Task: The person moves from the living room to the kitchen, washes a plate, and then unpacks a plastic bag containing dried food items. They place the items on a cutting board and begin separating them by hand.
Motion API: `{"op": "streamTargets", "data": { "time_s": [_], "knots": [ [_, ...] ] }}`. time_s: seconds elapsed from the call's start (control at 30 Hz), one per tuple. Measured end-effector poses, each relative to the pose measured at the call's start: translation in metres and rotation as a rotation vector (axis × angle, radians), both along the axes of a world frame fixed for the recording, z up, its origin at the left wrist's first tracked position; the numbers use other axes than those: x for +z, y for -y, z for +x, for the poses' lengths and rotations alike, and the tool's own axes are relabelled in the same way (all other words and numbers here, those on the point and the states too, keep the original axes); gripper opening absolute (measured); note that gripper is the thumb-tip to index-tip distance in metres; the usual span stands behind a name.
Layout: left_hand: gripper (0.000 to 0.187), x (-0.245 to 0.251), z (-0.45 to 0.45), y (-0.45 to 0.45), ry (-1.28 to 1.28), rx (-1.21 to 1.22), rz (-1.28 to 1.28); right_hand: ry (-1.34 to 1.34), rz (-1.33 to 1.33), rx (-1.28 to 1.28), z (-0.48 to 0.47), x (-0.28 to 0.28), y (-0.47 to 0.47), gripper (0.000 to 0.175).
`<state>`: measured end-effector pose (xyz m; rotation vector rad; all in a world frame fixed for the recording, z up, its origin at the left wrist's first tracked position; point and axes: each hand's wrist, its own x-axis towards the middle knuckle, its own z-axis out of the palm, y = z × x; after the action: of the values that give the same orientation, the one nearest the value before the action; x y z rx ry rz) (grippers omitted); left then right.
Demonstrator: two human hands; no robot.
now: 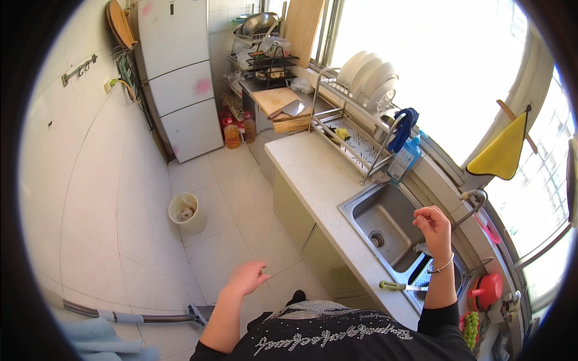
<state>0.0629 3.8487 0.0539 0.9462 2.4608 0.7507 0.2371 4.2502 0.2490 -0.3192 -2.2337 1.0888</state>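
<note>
My left hand [246,277] hangs over the tiled floor, away from the counter. Its fingers are bent loosely, a little apart, with nothing visible in them. Above the right side of the stainless steel sink [365,216] is my right hand [433,228], its fingers curled in towards the thumb; no held object shows. A bracelet [441,266] circles that wrist. Beneath the right forearm, partly hidden, a blue perforated basket [422,276] sits in the sink's second bowl. A knife or peeler with a green handle [392,285] lies across the counter edge and that bowl.
A steel dish rack [336,97] with plates stands behind the counter [311,167]; a blue pump bottle [405,158] is beside it. A cleaver [289,109] rests on a wooden cutting board [271,100]. On the floor stand a waste bin [196,219] and a fridge [192,126].
</note>
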Motion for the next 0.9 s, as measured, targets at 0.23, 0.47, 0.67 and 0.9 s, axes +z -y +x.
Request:
{"op": "streamTargets", "data": {
  "time_s": [0.23, 0.47, 0.67, 0.9],
  "knots": [
    [0.033, 0.018, -0.093, -0.022, -0.008, 0.192, 0.059, -0.045, 0.199, 0.001, -0.146, 0.067, -0.066, 0.012],
    [0.034, -0.020, -0.207, -0.089, 0.094, 0.066, 0.111, 0.124, 0.734, -0.171, -0.290, 0.165, -0.121, 0.022],
    [0.035, -0.030, -0.322, -0.150, 0.103, -0.146, 0.100, 0.731, 1.244, -0.303, -0.396, 0.204, -0.175, 0.038],
    [0.035, -0.038, -0.424, -0.149, 0.117, -0.150, 0.032, 0.929, 1.258, -0.241, -0.478, 0.205, -0.175, 0.028]
  ]
}}
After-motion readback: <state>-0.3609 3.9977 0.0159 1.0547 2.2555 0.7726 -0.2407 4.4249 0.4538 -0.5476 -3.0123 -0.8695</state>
